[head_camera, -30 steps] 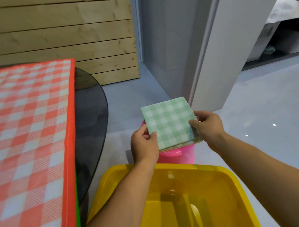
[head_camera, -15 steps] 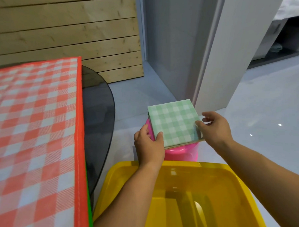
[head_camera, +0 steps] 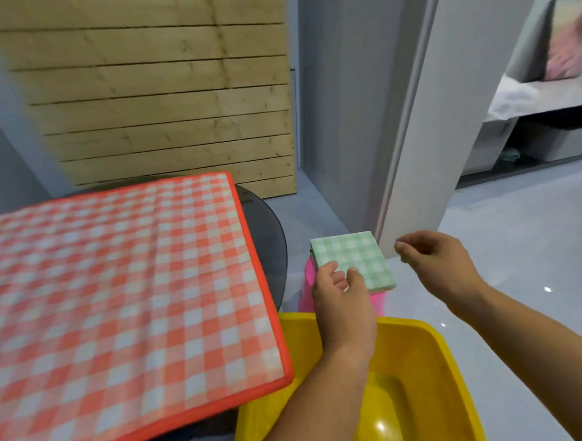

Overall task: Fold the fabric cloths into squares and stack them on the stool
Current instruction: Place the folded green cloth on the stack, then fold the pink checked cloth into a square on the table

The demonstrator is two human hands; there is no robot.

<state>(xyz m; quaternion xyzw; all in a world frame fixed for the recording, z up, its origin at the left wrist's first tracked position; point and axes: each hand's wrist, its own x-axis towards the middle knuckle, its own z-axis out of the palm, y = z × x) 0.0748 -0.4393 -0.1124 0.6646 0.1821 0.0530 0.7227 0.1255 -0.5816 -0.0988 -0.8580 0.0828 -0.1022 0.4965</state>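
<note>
A green checked cloth [head_camera: 354, 259], folded into a square, lies on top of a thin stack of folded cloths on the pink stool [head_camera: 307, 286]. My left hand [head_camera: 341, 293] hovers at the stack's near left corner, fingers curled loosely and apart, holding nothing; whether it touches the cloth is unclear. My right hand [head_camera: 431, 264] is lifted to the right of the stack, clear of it, fingers loosely open.
A yellow plastic tub [head_camera: 429, 357] sits just in front of the stool, under my forearms. A red-and-white checked mat [head_camera: 126, 294] covers a dark round glass table [head_camera: 274, 241] at the left. A wooden slat panel and a white door frame stand behind.
Both hands have let go of the green cloth, which now rests on the stack. My right hand has drawn away to the right. The camera has swung left and up.
</note>
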